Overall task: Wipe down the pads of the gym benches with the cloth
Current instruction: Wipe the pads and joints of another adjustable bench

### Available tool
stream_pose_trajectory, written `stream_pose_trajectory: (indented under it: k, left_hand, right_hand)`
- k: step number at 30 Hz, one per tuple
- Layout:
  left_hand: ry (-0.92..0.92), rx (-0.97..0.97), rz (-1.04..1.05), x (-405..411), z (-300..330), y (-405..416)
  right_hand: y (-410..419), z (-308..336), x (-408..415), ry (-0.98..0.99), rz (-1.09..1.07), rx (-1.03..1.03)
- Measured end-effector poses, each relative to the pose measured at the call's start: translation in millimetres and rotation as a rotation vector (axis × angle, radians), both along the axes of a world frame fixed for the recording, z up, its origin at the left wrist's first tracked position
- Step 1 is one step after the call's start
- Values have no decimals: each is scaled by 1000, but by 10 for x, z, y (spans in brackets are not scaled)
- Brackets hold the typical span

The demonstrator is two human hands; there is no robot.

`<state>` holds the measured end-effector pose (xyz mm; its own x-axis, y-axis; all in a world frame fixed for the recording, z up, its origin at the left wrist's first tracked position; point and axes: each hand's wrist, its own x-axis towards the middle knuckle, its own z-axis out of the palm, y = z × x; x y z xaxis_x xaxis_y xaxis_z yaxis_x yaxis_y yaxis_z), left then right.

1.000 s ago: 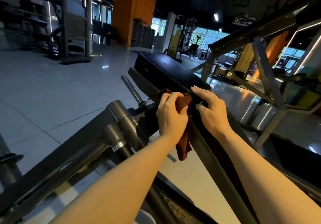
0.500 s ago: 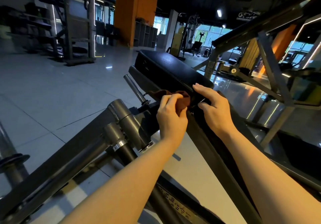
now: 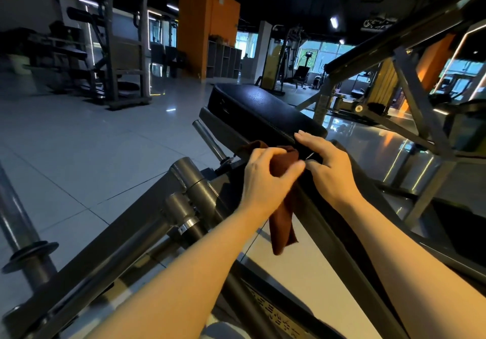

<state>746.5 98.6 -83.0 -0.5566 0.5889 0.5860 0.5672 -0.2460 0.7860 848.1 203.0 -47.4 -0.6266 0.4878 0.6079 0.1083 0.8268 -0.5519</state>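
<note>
Rust-brown cloth (image 3: 282, 223), soft and matte, bunched at the top and hanging in a long creased fold below. My left hand (image 3: 265, 178) gripped the bunched part, fingers (image 3: 273, 153) curled over it and thumb pressed in from the side. Lower tail of the cloth dangled free beside the frame rail (image 3: 339, 231), which ran down toward me as a flat dark bar.

Cloth sat right at the near end of the bench pad (image 3: 263, 104), at the seam where the pad meets the frame. Pad was black, rounded at the edges, with a fine pebbled leather-like grain that caught a pale sheen along its top. It sloped away from me, long and narrow.

My right hand (image 3: 330, 170) rested on the pad's near edge, just beside the cloth. Its fingers were fairly straight and slightly spread, thumb tucked toward the cloth; whether the thumb touched the fabric I could not tell.

Smooth steel peg (image 3: 210, 139), cylindrical and bright, stuck out to the left of the pad. Nearer me, grey painted tube joints (image 3: 194, 189) with a chrome collar. Glossy pale floor tiles (image 3: 79, 149) showed thin grout lines and reflected ceiling lights. Orange column (image 3: 196, 23) stood far back.
</note>
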Motion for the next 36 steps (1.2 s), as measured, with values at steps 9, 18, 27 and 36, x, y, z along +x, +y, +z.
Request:
stream_pose_trajectory:
  k: [9,18,27,36]
  left_hand:
    - [154,-6,219,-405,220,-58]
    - [351,154,463,-333,114,107]
    - [336,-94,337,-318,54,-39]
    - [327,-86,210,-173,-28,-4]
  right_hand:
    - [-31,18,-7,2,-39,12]
    - [-3,-2,-16,-9,-64,56]
    - [5,-18,-7,-10,-54,62]
    - [6,-13,-1,-9,-44,39]
